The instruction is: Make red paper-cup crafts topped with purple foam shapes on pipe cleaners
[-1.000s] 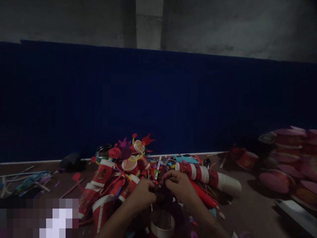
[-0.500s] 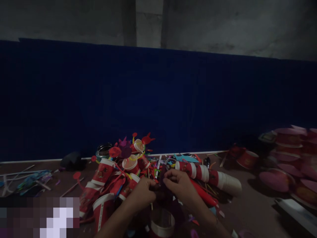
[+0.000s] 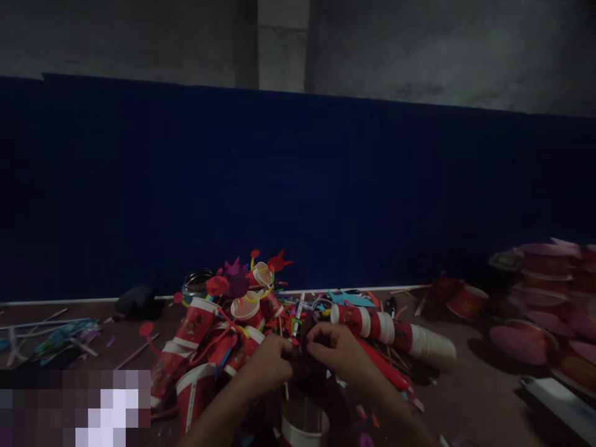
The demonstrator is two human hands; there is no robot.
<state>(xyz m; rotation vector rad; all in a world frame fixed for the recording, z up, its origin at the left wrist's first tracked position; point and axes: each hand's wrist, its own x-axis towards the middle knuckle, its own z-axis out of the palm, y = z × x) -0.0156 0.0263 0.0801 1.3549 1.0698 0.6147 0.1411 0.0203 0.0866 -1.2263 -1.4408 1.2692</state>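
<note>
My left hand (image 3: 267, 363) and my right hand (image 3: 338, 349) meet low in the middle, fingers pinched together on a small dark purple piece (image 3: 305, 332) that I cannot make out well in the dim light. Just below them stands a paper cup (image 3: 303, 423) with a white rim. Behind and left of the hands lies a heap of red and white paper cups (image 3: 200, 335) with coloured paper shapes and sticks (image 3: 242, 279). A lying stack of red and white cups (image 3: 391, 332) stretches to the right of my right hand.
A dark blue board (image 3: 298, 192) stands along the table's far edge. A glass jar (image 3: 195, 282) and a dark object (image 3: 135, 301) sit at the back left, loose straws (image 3: 51, 338) at far left. Pink lidded bowls (image 3: 535, 298) crowd the right side. A blurred patch covers the bottom left.
Both hands stay pinched together on the small piece, shifting only slightly. The view has dipped a little.
</note>
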